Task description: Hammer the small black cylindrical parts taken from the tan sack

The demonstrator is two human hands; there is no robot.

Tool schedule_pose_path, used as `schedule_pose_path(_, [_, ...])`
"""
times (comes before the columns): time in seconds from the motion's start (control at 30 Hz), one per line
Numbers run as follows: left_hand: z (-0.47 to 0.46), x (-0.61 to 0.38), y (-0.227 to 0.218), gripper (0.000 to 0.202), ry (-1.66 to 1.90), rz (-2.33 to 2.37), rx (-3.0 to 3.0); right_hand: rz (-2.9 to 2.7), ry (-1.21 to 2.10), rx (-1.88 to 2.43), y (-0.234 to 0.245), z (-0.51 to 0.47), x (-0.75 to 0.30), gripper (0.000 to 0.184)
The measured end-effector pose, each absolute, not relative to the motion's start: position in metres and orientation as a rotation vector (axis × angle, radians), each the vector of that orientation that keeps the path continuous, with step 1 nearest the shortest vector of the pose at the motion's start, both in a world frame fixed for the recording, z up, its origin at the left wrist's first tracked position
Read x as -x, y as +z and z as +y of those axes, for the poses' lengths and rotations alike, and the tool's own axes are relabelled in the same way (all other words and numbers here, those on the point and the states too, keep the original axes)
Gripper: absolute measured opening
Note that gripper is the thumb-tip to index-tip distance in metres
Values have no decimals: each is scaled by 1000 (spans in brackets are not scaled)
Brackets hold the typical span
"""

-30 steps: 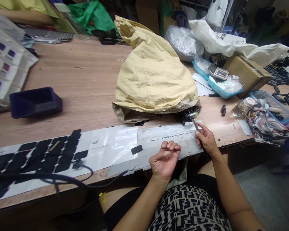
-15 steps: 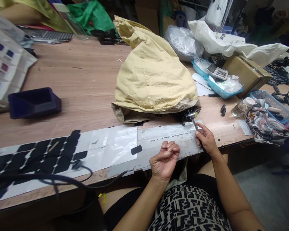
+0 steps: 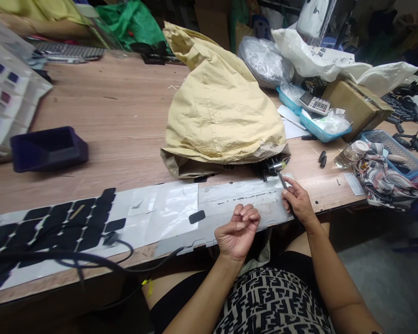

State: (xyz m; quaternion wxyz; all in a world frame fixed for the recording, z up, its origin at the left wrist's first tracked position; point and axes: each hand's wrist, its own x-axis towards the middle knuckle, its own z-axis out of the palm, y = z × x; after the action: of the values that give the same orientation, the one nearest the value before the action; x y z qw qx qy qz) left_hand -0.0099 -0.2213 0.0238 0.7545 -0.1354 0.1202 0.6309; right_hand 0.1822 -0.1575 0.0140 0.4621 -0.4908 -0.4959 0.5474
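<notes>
My right hand (image 3: pixel 297 200) is wrapped around the handle of a small hammer (image 3: pixel 281 178). The hammer has a metal head with a yellowish end, held close to the front of a yellow cloth sack (image 3: pixel 223 106). Black pieces (image 3: pixel 263 172) poke out from the sack's lower edge beside the hammer head. My left hand (image 3: pixel 238 232) is turned palm up with its fingers curled in, and nothing shows in it. It hovers over the front edge of a grey board (image 3: pixel 244 199). A lone black rounded pad (image 3: pixel 197 216) lies left of that hand.
Rows of black pads (image 3: pixel 59 218) on a white sheet and a black cable (image 3: pixel 101 262) occupy the left front. Farther back sits a dark blue bin (image 3: pixel 50 150). To the right are blue baskets (image 3: pixel 329 134), a jar (image 3: pixel 351 155) and a patterned cloth (image 3: pixel 383 178). Another person's arm (image 3: pixel 42 27) shows top left.
Both of my hands and the hammer stay almost still. At the top left, the other person's arm has shifted to the right.
</notes>
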Motion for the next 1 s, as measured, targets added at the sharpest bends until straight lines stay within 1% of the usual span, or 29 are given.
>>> schedule_pose_path(0.77, [-221, 11, 20, 36, 1389, 242, 293, -1219, 1348, 1220, 17, -159, -181, 55])
schedule_pose_path(1.0, [-221, 10, 23, 37, 1383, 257, 302, -1218, 1348, 1229, 15, -158, -182, 55])
